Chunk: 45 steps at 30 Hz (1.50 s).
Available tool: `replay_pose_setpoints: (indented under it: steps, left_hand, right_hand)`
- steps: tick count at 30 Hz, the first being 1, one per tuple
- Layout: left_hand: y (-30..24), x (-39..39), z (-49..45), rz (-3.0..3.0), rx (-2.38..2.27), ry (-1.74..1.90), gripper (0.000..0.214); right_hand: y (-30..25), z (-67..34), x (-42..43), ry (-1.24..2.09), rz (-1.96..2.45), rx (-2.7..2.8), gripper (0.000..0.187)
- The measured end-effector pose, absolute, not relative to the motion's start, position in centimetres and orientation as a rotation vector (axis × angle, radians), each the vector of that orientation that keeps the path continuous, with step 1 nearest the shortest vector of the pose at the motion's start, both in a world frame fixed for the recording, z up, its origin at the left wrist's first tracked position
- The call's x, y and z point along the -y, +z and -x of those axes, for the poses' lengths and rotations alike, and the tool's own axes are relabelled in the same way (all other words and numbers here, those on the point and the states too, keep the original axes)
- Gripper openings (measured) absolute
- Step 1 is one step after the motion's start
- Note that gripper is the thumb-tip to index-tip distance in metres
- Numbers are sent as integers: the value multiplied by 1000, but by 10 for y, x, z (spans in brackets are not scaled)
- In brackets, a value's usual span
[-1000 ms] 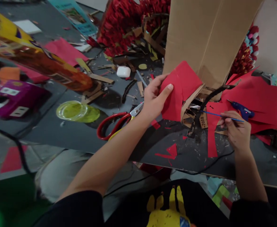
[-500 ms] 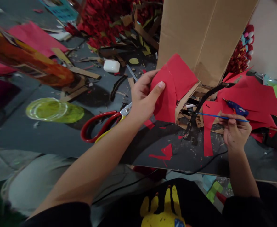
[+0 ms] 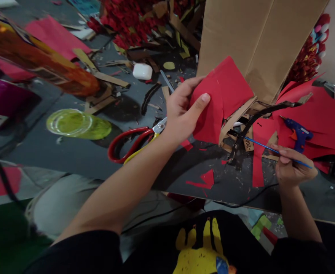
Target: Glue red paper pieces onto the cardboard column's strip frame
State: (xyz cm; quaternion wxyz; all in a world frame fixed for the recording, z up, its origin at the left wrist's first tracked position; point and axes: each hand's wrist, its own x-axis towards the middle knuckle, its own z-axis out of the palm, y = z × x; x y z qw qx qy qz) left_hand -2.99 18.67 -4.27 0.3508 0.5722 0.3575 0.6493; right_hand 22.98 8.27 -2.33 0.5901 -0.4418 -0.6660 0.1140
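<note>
My left hand (image 3: 186, 108) grips a red paper-covered cardboard piece (image 3: 232, 89), its thumb lying on the red face. The piece is tilted, with a bare cardboard edge facing right. Between the fingers of my right hand (image 3: 294, 165) is a thin blue paintbrush (image 3: 266, 146). The brush points left, and its tip is near a dark, twisted strip (image 3: 256, 118) beside the cardboard edge; I cannot tell whether they touch. A blue glue gun (image 3: 298, 133) lies on red paper (image 3: 324, 114) just above my right hand. Under my left forearm are red-handled scissors (image 3: 130, 142).
A yellow-green jar (image 3: 78, 123) stands at left, near an orange bottle (image 3: 42, 57) and a purple box (image 3: 4, 102). Behind the work rises a tall cardboard panel (image 3: 250, 34). A white case (image 3: 142, 71) and paper scraps (image 3: 206, 180) lie on the dark table (image 3: 78, 158).
The view has shifted, so most things appear farther right. My right hand sits slightly lower against the glue gun, and the paintbrush slants more steeply. Both hands keep their holds.
</note>
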Motion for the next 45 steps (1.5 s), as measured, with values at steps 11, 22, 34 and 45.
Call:
replay_pose_setpoints:
  steps: [11, 22, 34, 45]
  left_hand:
    - [-45, -189, 32, -1415, -779, 1750, 37]
    - [-45, -191, 35, -1499, -746, 1761, 33]
    - [-43, -190, 36, -1432, -800, 1756, 46]
    - [-31, -181, 29, -1465, -806, 1744, 37]
  right_hand:
    - [-18, -225, -82, 143, 1018, 1711, 15]
    - [-19, -230, -84, 101, 993, 1696, 18]
    - [-7, -227, -81, 222, 927, 1560, 15]
    - [-15, -227, -78, 160, 916, 1719, 8]
